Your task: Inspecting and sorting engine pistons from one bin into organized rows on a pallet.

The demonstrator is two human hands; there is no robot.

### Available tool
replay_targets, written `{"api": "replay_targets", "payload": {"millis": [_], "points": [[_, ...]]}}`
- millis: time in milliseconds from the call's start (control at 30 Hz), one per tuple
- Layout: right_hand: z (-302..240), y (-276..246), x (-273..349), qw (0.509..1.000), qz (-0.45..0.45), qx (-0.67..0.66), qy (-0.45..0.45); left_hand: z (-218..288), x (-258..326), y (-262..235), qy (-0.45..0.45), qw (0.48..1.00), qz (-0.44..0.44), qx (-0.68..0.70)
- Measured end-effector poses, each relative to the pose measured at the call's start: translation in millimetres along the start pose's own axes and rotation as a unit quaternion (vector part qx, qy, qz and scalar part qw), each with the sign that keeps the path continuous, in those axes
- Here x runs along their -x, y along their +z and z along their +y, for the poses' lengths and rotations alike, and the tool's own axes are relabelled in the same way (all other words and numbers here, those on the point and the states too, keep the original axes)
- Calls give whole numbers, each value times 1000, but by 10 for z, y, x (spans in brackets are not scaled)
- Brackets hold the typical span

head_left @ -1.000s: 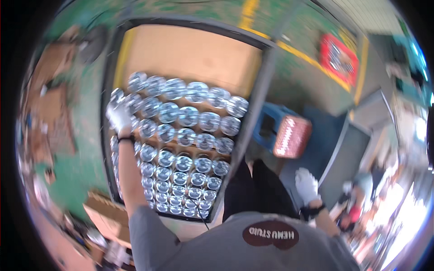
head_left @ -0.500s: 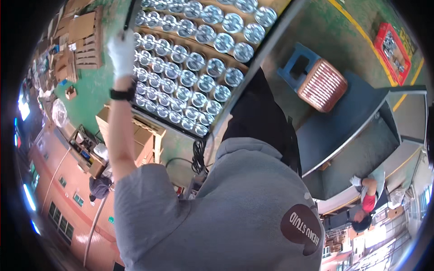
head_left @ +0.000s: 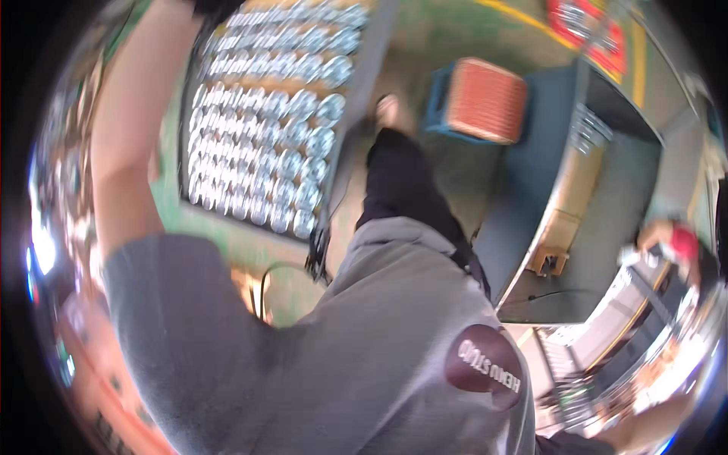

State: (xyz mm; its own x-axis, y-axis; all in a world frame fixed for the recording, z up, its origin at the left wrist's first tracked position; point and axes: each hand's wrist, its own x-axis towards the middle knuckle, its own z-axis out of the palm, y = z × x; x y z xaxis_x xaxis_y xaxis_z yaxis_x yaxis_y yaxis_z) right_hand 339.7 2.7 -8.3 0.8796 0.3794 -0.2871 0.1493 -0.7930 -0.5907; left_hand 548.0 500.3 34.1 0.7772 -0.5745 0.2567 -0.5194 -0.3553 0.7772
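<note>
My left forearm [head_left: 136,114] reaches up along the left side, with a dark wristband [head_left: 214,6] at the top edge. Beyond that band my left hand is cut off by the frame, so its fingers are hidden. Beside this arm lies a dark-edged tray [head_left: 365,83] carrying rows of shiny, round, clear-looking pieces [head_left: 265,125]; blur hides their exact kind. At the lower right corner, part of my right forearm [head_left: 652,425] shows, smeared by motion. My right hand is out of sight.
A blue stool [head_left: 435,114] bears a reddish ribbed pad [head_left: 485,98]. A grey bench [head_left: 535,144] with an open compartment holds a strip of cardboard [head_left: 580,186]. A red crate [head_left: 584,26] stands at the far right. A co-worker [head_left: 679,243] in red is beyond the bench. Cables hang by the tray.
The view has swung, and the tray appears further left and lower. My gloved left hand, earlier at the tray's left edge, has left the frame. My right forearm has come into view.
</note>
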Motion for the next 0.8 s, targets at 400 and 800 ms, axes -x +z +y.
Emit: {"api": "replay_targets", "payload": {"millis": [400,800], "points": [[677,-1001,3489,864,435,35,251,1907,-63,3813,-156,939,-291,92],[416,937,4689,821,371,16,433,1422,128,4211,-216,848,-475,-96]]}}
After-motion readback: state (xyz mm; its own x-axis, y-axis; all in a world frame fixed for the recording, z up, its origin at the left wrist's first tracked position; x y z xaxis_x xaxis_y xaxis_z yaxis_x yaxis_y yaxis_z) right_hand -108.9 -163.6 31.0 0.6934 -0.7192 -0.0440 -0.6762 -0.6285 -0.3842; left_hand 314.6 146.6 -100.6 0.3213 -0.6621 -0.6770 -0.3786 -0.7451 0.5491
